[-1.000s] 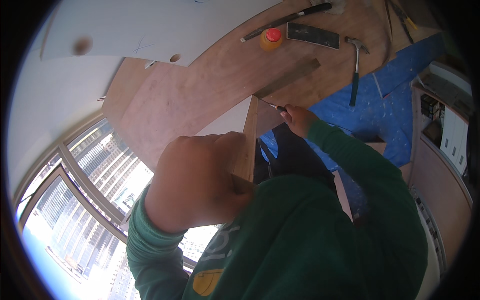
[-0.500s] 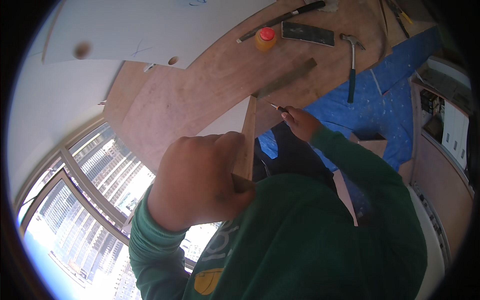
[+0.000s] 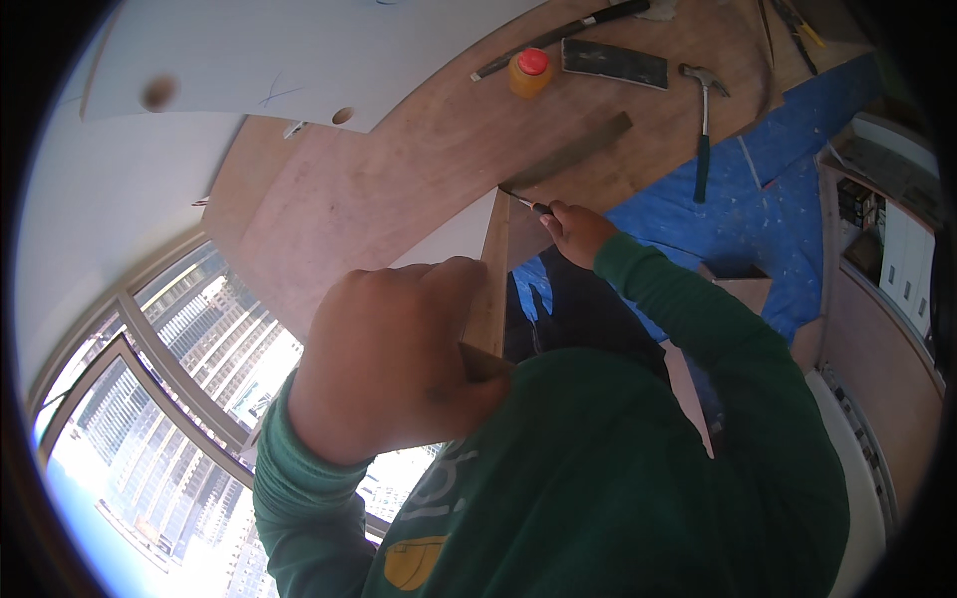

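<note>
My left hand (image 3: 384, 349) is closed round the near end of a board (image 3: 451, 235) with a white face and a bare wood edge, held up close to my chest. The board slants away from me, its far corner at the wooden work surface. In my right hand (image 3: 583, 237) is a slim screwdriver-like tool (image 3: 526, 203) with a dark handle and some orange on it. Its thin tip points left and meets, or nearly meets, the far end of the board's wood edge; exact contact is too small to tell.
On the plywood surface (image 3: 339, 209) are a yellow bottle (image 3: 528, 78) with a red cap, a dark flat block (image 3: 614, 64), a long dark-handled tool (image 3: 548, 42) and a hammer (image 3: 704, 135). A white panel (image 3: 249, 60) stands far left. Blue sheeting (image 3: 788, 219) lies right, windows (image 3: 189, 349) left.
My right hand has moved left, bringing the tool's tip to the far end of the board's edge. My left hand keeps its grip, nearly still.
</note>
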{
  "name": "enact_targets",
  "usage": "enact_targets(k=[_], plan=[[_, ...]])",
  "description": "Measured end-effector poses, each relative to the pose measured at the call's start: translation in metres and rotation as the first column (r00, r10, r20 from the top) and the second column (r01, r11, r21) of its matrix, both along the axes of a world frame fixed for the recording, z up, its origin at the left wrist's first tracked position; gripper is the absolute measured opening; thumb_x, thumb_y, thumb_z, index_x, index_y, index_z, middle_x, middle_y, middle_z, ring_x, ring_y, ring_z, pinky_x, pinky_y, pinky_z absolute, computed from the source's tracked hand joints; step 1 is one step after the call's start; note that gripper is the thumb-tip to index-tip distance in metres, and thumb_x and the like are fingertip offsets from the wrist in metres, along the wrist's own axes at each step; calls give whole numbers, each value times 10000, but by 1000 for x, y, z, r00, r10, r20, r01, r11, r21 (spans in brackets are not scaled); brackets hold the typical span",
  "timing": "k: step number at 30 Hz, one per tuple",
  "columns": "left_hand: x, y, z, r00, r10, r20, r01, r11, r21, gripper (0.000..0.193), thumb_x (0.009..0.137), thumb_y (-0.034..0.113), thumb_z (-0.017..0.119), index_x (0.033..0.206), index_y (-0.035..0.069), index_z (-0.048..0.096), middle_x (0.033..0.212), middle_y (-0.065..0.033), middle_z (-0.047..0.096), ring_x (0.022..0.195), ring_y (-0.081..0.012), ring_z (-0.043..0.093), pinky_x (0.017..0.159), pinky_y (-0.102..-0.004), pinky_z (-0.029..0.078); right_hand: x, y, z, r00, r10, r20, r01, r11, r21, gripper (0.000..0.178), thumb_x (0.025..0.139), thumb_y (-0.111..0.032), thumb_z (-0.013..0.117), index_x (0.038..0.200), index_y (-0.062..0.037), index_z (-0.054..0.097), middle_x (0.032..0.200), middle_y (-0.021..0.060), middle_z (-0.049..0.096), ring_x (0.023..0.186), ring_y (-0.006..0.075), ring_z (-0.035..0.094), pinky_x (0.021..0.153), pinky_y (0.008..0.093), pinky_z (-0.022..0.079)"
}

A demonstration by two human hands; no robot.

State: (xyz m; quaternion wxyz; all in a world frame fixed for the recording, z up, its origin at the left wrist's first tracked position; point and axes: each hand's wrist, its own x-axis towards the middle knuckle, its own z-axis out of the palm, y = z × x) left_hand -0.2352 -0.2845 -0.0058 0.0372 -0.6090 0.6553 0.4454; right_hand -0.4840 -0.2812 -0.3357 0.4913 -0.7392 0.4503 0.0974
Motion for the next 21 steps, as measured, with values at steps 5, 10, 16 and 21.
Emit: enact_targets(k=[5, 10, 16, 21], plan=[[0, 0, 0, 1000, 20, 6, -20, 1000, -10, 539, 620, 99, 800, 1139, -35, 741, 859, -206, 750, 700, -355, 751, 673, -395, 603, -37, 13, -2, 1000, -2, 12, 3, 999, -53, 360, 1120, -339, 470, 1083, 0, 586, 943, 266, 692, 904, 473, 675, 806, 565, 518], [-2, 1, 2, 999, 34, -14, -34, 999, 10, 522, 630, 100, 790, 1127, -50, 741, 839, -202, 751, 670, -342, 750, 657, -390, 599, -44, 8, 18, 998, -17, -60, 20, 999, 49, 382, 1122, -364, 457, 1098, -11, 603, 941, 254, 696, 905, 479, 673, 803, 566, 518], [-4, 2, 2, 1000, 5, 2, -5, 1000, -24, 516, 635, 99, 788, 1124, -58, 738, 829, -201, 750, 645, -328, 745, 644, -377, 594, -31, 1, 26, 994, -80, 68, 77, 996, 55, 387, 1120, -367, 460, 1112, -12, 613, 913, 255, 699, 916, 482, 671, 801, 578, 511], [-4, 0, 3, 1000, 15, 1, -15, 1000, 18, 521, 631, 104, 793, 1123, -56, 737, 836, -208, 752, 652, -331, 747, 650, -387, 596, -2, -1, 2, 999, -23, 31, 23, 1000, -4, 356, 1120, -336, 481, 1127, -5, 611, 895, 250, 673, 891, 465, 663, 789, 545, 504]])
